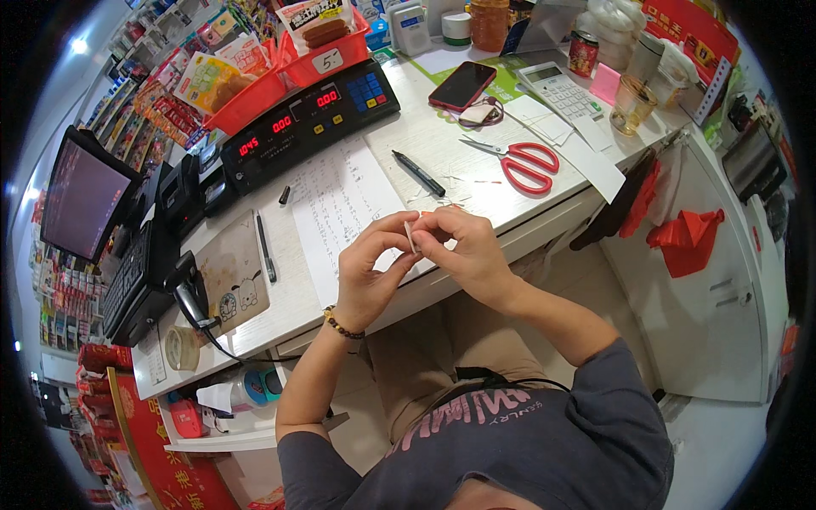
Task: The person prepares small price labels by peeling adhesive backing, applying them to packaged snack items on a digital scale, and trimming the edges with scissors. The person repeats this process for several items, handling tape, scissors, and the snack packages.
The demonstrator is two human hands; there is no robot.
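Note:
My left hand point(376, 261) and my right hand point(468, 252) meet above the front edge of the white desk. Between their fingertips is a small, thin white strip point(410, 237), likely paper, pinched from both sides. Part of it is hidden by the fingers. Beneath my left hand lies a sheet of handwritten paper point(344, 191). Beyond my hands is an uncapped black marker point(418, 173), its cap point(285, 195) standing apart to the left. Thin white scraps point(454, 178) are scattered by the marker. Red-handled scissors point(523, 162) lie partly open to the right.
A black weighing scale point(306, 121) carries red baskets point(252, 102) of packaged snacks. On the left are a barcode scanner point(188, 290), a pen point(266, 248) and a monitor point(89, 191). A phone point(463, 85), calculator point(561, 92) and glass cup point(631, 105) stand at the right. An open drawer point(229, 440) is lower left.

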